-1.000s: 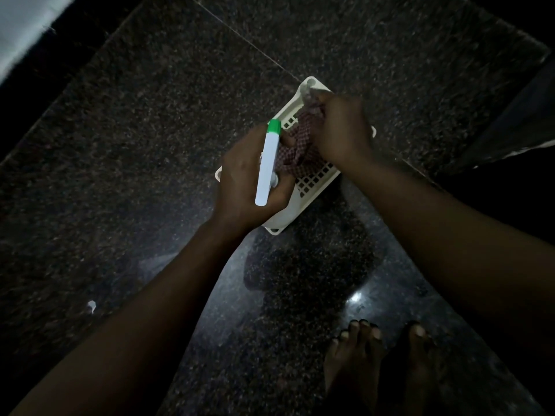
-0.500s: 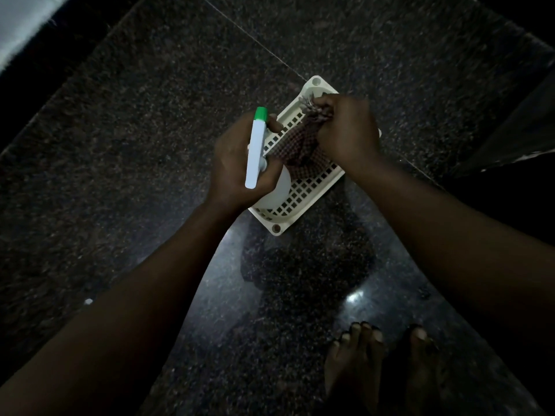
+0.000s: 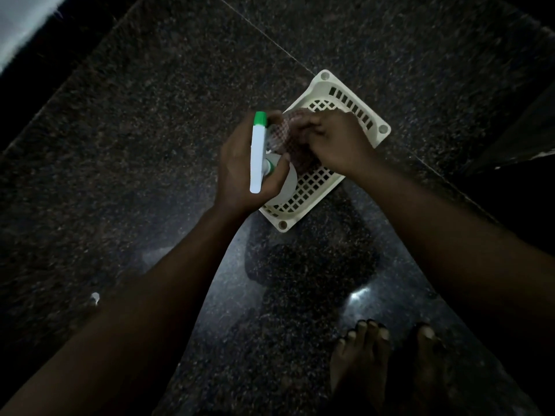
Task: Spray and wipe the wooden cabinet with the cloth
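Note:
A white spray bottle (image 3: 259, 157) with a green nozzle tip is gripped around its neck by my left hand (image 3: 240, 169), above the near end of a white plastic basket (image 3: 351, 97). My right hand (image 3: 333, 142) pinches a checked reddish cloth (image 3: 285, 133), lifted out of the basket and bunched between the two hands. The basket sits on the dark granite floor (image 3: 150, 145). No wooden cabinet shows in this view.
My bare feet (image 3: 387, 364) stand on the polished floor at the lower right. A small white scrap (image 3: 95, 297) lies on the floor at the left. A pale surface (image 3: 21, 22) fills the top left corner; dark furniture edges the right side.
My right hand has pulled the cloth out of the basket's far end toward my left hand. The bottle has risen slightly, and the far half of the basket now shows.

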Demonstrator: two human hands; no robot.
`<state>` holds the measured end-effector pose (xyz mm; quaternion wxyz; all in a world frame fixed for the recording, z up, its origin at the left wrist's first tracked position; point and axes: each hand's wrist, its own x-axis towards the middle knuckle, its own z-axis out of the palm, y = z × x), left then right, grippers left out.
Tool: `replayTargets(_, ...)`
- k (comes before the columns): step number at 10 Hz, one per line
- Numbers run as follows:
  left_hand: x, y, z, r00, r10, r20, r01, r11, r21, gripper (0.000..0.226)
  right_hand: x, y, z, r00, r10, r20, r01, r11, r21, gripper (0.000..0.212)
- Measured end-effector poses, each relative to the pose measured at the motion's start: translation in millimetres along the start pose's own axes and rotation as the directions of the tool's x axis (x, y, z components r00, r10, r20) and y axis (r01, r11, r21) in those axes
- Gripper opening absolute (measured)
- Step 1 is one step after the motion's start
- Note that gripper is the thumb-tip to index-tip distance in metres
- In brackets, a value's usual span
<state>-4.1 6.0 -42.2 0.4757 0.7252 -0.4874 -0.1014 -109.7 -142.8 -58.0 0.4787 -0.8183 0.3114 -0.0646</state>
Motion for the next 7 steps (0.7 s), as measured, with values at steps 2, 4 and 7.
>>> replayTargets(2, -19, -3, 0, 0.992, -0.124, 0.027, 0.121, 0.989, 0.08, 0.059, -13, 17, 13, 0.955, -0.056, 0.292, 0.163, 0.92, -0.357, 0.035)
replayTargets(4, -37, 4, -3, 0.934, -0.351, 0.074, 0.342, 0.933, 0.114, 0.067, -38, 19, 6, 0.986, 0.011, 0.169, 0.064, 0.9, -0.431, 0.05)
replayTargets(7, -45, 55, -36, 0.868, -0.447, 0.218, 0.387, 0.882, 0.268, 0.077, -82, -40, -49, 0.988, 0.096, 0.12, -0.017, 0.845, -0.534, 0.076)
